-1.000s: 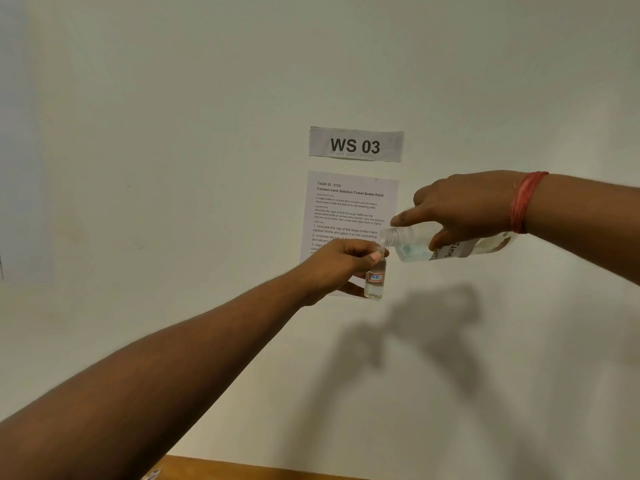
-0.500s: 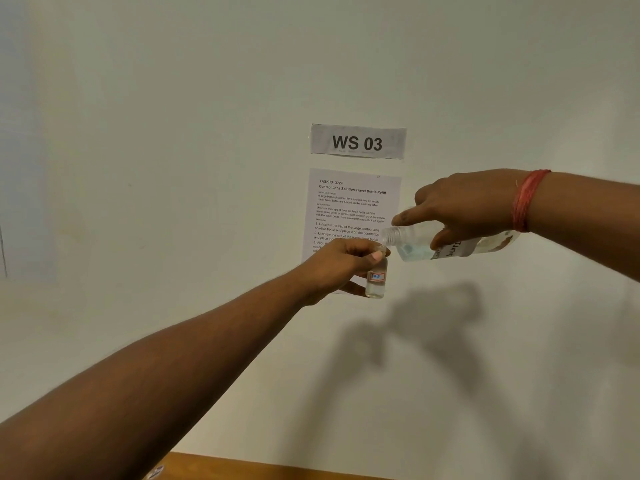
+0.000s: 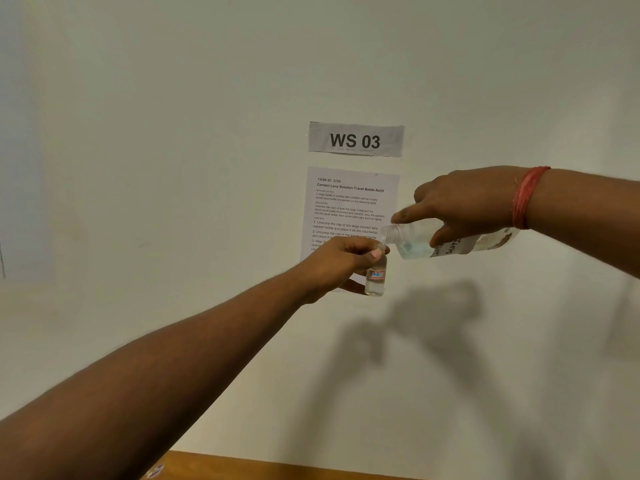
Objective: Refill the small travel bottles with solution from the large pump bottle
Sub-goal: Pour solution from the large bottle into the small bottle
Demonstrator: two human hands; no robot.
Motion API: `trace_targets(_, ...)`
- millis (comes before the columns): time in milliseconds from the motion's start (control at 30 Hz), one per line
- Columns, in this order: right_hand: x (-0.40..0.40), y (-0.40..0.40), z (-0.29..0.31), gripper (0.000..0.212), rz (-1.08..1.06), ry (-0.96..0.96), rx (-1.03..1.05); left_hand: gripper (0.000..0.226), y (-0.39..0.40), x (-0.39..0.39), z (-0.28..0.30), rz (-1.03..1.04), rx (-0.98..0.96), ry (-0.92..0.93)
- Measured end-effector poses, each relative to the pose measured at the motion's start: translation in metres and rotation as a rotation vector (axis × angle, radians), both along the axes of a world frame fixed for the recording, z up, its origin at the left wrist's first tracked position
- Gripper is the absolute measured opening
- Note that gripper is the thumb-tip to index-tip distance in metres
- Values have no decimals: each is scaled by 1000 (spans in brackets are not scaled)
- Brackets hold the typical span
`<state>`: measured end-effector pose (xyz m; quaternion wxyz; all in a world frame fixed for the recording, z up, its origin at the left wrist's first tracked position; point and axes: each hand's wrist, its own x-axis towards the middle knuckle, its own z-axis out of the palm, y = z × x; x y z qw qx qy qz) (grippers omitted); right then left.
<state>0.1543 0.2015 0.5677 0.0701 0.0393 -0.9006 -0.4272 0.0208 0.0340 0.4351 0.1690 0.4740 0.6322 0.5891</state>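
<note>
My left hand (image 3: pixel 341 263) grips a small clear travel bottle (image 3: pixel 375 277) with a red-and-white label, held upright in the air before the wall. My right hand (image 3: pixel 460 202) holds the large clear bottle (image 3: pixel 450 242) tipped nearly on its side, its index finger stretched along the top. The large bottle's open threaded neck (image 3: pixel 391 233) sits just above the small bottle's mouth. Clear liquid lies in the large bottle's lower side and in the bottom of the small one. No pump or cap shows on either bottle.
A pale wall fills the view, with a "WS 03" sign (image 3: pixel 356 140) and a printed task sheet (image 3: pixel 349 206) behind the hands. A strip of wooden tabletop (image 3: pixel 277 467) shows at the bottom edge. A red thread band (image 3: pixel 526 197) circles my right wrist.
Both hands and bottles stay in nearly the same pose; the view shifts very slightly. The large bottle remains tipped over the small one.
</note>
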Motion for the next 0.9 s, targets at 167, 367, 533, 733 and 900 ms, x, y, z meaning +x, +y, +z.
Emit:
trace_targets(167, 1, 0, 1, 73, -9, 0, -7, 25, 0, 2, 1, -6, 8, -8)
trace_targets(367, 2, -2, 0, 73, 0, -5, -9, 27, -2, 2, 1, -5, -1, -4)
trace_targets(533, 3, 0, -1, 73, -2, -1, -17, 28, -2, 3, 1, 0, -7, -3)
trace_targets(733, 3, 4, -12, 73, 3, 20, -67, 28, -3, 4, -2, -2, -10, 0)
trace_targets(900, 6, 13, -30, 72, 10, 33, -189, 28, -1, 6, -11, -4, -15, 0)
